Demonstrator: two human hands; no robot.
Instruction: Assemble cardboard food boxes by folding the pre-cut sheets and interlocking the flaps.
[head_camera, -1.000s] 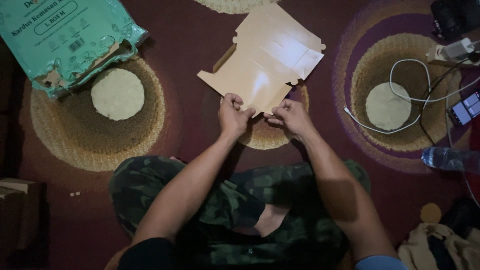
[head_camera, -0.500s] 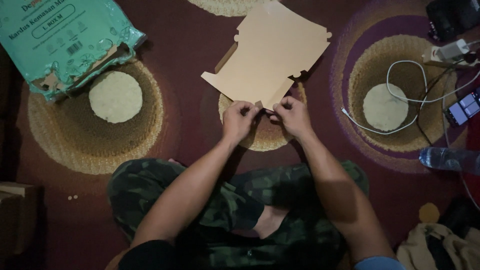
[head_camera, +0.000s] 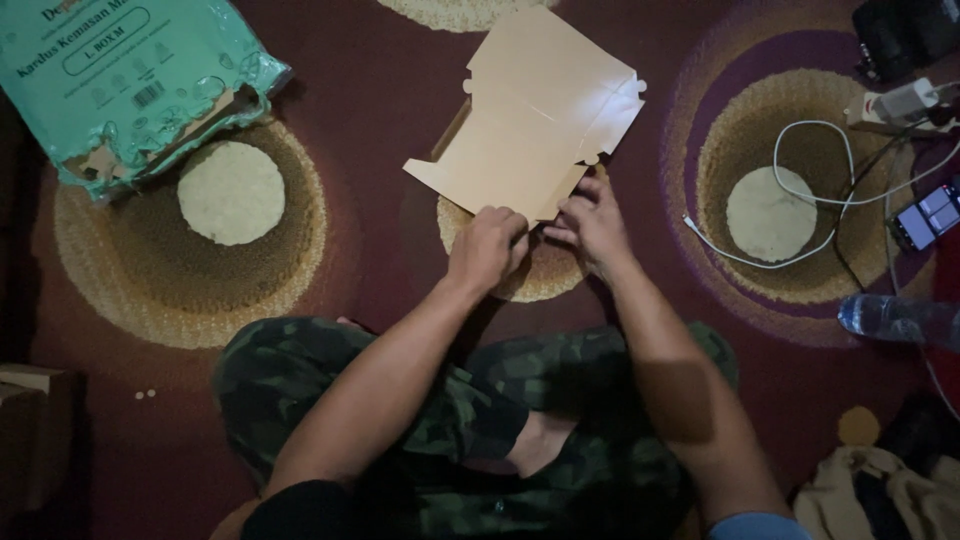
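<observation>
Your left hand (head_camera: 487, 247) and right hand (head_camera: 592, 222) both pinch the flat cardboard (head_camera: 530, 125), steadying its near edge on the rug (head_camera: 380, 110).

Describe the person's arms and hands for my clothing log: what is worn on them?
Both forearms are bare. The left hand and right hand wear no gloves; no rings or watch show. A light blue sleeve edge shows at the right upper arm.

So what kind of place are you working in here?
Most likely a room in a home, working on the floor: a patterned carpet with ringed circles, a white charging cable running to a power strip, and a water bottle lying nearby.
</observation>
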